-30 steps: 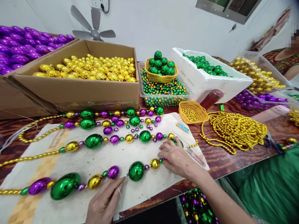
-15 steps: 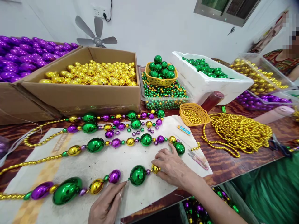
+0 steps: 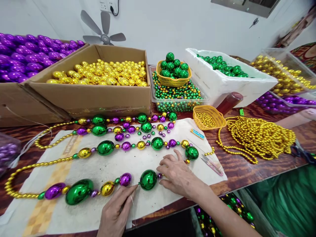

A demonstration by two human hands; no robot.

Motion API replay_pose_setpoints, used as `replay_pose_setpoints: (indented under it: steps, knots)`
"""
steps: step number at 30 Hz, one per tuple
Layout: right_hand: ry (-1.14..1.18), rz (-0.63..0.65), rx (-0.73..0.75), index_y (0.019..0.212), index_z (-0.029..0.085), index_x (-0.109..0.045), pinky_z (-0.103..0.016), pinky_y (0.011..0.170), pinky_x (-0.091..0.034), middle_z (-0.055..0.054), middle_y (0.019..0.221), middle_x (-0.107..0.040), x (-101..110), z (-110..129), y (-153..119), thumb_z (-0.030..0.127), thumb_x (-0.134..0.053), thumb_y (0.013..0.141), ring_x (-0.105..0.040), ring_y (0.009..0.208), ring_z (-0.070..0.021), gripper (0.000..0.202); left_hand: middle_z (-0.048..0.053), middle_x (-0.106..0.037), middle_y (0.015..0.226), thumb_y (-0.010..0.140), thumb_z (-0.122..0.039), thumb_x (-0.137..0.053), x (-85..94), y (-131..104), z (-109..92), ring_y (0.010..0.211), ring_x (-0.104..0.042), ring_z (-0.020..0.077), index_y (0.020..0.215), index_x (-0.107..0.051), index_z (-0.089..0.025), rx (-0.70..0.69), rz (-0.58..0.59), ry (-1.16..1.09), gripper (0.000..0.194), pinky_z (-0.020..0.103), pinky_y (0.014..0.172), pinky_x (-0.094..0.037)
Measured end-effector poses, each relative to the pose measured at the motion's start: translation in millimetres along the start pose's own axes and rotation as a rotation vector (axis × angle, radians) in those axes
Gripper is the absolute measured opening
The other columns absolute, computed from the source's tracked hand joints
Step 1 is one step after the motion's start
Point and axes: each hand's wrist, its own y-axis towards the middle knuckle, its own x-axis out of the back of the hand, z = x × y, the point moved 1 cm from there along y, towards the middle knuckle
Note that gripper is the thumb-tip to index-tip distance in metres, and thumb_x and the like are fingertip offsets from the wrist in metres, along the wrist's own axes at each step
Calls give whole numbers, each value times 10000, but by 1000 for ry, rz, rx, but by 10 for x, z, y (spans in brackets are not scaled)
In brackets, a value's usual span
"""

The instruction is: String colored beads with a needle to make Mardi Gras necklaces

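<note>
My left hand is pinched on a thin string near the front edge of a white cloth. Just beyond its fingertips lies a large green ball with a small green bead. My right hand rests over the cloth, fingers spread and curved, beside a small purple bead; what lies under its palm is hidden. Left of my left hand, a strand carries a purple ball, a gold ball and a big green oval. Another bead strand curves behind both hands.
Behind the cloth stand a cardboard box of gold balls, a yellow basket of small beads and a white foam box. Gold bead strings and scissors lie right. A small cutter is near my right hand.
The camera view has shifted, moving the scene slightly right and up. My right hand now covers the gold ball that showed at its fingers. My left hand keeps its pinch.
</note>
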Motion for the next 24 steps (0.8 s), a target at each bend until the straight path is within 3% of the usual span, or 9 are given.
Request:
replay_pose_setpoints:
  steps: [5,12,14,19,24]
  knots:
    - [-9,0,-9,883,228,-685,-515,1127,-106,-24,977,-669,-106,44,63,256,-569,910,-530,1043,-215,123,20,-729,1090,894,-279,-570,8,-10,-6,1043,-674,182,1115,-700,-252,-11,-3,-8,258,228,870,-543]
    - [0,-13,-7,945,225,-674,-518,1120,-146,-34,1003,-665,-102,18,34,253,-602,886,-528,1052,-227,98,8,-722,1103,901,-275,-563,1,-31,39,1049,-670,167,1150,-677,-264,-45,-3,17,274,224,912,-527]
    - [18,-11,-8,1070,225,-639,-526,1122,-154,-44,1066,-656,-65,45,15,280,-666,845,-518,1084,-243,233,13,-722,1105,900,-270,-565,3,-27,32,1063,-665,173,1161,-671,-259,-55,-3,15,282,229,909,-530]
    - [92,-38,22,1317,223,-476,-538,1121,-180,-77,1216,-607,-55,191,30,511,-760,735,-465,1187,-289,709,27,-725,1077,898,-258,-571,16,-2,-13,1029,-677,177,1136,-679,-255,-66,-20,4,261,219,839,-554]
    - [106,-25,44,1359,227,-427,-553,1106,-202,-79,1192,-615,-152,275,100,444,-743,772,-504,1140,-279,701,41,-722,1044,898,-227,-567,17,-7,-44,977,-687,172,1146,-675,-249,-57,-23,-25,271,221,816,-558]
